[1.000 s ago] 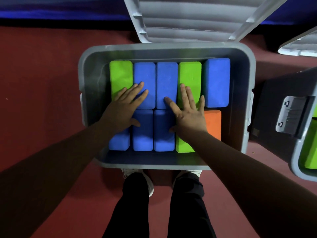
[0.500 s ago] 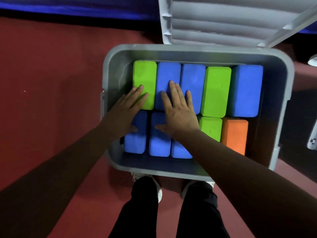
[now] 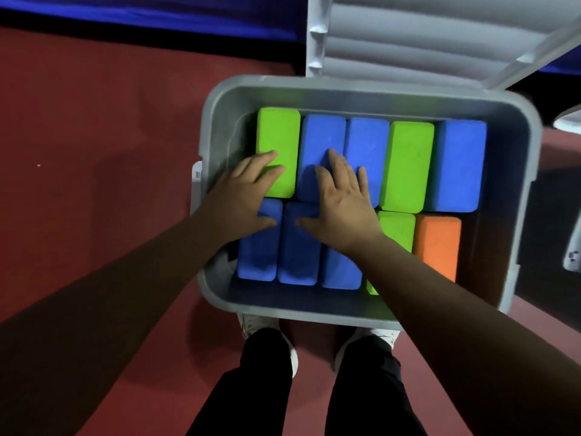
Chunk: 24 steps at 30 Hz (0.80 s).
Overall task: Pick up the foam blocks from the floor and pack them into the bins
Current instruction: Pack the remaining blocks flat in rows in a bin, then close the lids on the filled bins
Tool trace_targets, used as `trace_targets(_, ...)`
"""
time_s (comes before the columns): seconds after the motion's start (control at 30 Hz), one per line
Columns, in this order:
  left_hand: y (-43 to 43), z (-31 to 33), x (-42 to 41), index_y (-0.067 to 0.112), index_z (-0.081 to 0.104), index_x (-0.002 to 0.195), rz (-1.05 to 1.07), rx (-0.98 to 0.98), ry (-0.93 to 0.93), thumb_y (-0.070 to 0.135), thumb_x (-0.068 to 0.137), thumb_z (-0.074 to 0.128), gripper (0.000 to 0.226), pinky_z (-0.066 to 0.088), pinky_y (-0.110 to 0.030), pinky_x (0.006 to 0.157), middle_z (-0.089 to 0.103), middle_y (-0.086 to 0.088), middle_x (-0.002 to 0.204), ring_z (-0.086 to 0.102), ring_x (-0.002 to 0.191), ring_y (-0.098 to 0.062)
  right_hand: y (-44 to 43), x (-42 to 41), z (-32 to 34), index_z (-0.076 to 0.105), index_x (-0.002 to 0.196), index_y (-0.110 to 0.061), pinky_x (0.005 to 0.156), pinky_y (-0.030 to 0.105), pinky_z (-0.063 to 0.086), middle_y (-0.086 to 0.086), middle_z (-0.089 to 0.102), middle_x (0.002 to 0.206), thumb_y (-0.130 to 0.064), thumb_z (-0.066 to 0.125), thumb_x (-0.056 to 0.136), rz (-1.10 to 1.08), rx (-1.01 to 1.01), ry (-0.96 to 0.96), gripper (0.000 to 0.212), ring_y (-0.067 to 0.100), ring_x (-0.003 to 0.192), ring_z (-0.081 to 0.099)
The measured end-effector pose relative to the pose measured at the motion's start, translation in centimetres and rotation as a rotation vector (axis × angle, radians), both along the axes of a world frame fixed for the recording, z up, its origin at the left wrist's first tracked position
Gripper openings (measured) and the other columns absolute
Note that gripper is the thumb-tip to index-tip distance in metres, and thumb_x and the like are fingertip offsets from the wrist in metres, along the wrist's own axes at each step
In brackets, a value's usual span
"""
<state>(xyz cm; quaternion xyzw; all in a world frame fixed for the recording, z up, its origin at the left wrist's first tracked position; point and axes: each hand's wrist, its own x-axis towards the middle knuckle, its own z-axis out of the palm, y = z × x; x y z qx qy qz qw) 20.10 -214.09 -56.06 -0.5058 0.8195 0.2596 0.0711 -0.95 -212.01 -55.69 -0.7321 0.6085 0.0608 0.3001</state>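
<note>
Red floor (image 3: 110, 121) spreads all around, with a dark blue strip (image 3: 125, 7) along the far side. A gray bin (image 3: 361, 84) sits on the floor, and its lid (image 3: 408, 36) stands open at the back. Foam blocks (image 3: 459, 165) lie side by side in the bin in two rows. Most are blue, some are green, and one orange block (image 3: 437, 243) sits at the right end of the row closest to the person. The person stands over the bin in black trousers (image 3: 267, 388) and white shoes (image 3: 251, 325). Both hands are spread flat and hold nothing. The left hand (image 3: 242, 196) rests its fingers on the green block (image 3: 278, 130) in the far left corner, with its thumb on a blue one in the near row. The right hand (image 3: 339, 212) lies just beside it, with its fingers on the blue blocks (image 3: 320, 130) in the far row and its thumb on a near blue one.
</note>
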Motion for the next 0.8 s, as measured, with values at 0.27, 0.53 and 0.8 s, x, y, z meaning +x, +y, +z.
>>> trace_targets(0.27, -10.0, 15.9, -8.0, 0.006, 0.060, 0.115, 0.391, -0.196, 0.295, 0.026, 0.080, 0.060, 0.041, 0.049, -0.044, 0.092, 0.054, -0.015, 0.119, 0.055, 0.109, -0.033, -6.8, -7.2, 16.1, 0.053, 0.129, -0.005, 0.105, 0.047, 0.039, 0.020, 0.046, 0.134, -0.045, 0.058, 0.081, -0.337, -0.233, -0.148, 0.062, 0.041, 0.121, 0.048)
trace_targets(0.53, -19.0, 27.6, -16.5, 0.004, 0.050, 0.130, 0.330, -0.402, 0.225, 0.019, 0.090, 0.060, 0.044, 0.038, -0.045, 0.104, 0.045, -0.016, 0.135, 0.045, 0.122, -0.034, -15.8, -15.1, 26.8, 0.052, 0.129, -0.005, 0.100, 0.045, 0.042, 0.018, 0.044, 0.134, -0.034, 0.061, 0.087, -0.332, -0.520, -0.117, 0.052, 0.037, 0.119, 0.047)
trace_targets(0.8, -21.8, 24.1, -19.1, 0.019, 0.055, 0.128, 0.302, -0.351, -0.101, 0.046, 0.102, 0.031, 0.044, 0.031, -0.044, 0.099, 0.046, -0.008, 0.125, 0.044, 0.118, -0.027, -21.0, -18.0, 23.1, 0.056, 0.126, -0.015, 0.100, 0.049, 0.029, 0.010, 0.056, 0.126, -0.048, 0.029, 0.103, -0.119, -0.477, 0.291, 0.049, 0.031, 0.120, 0.043)
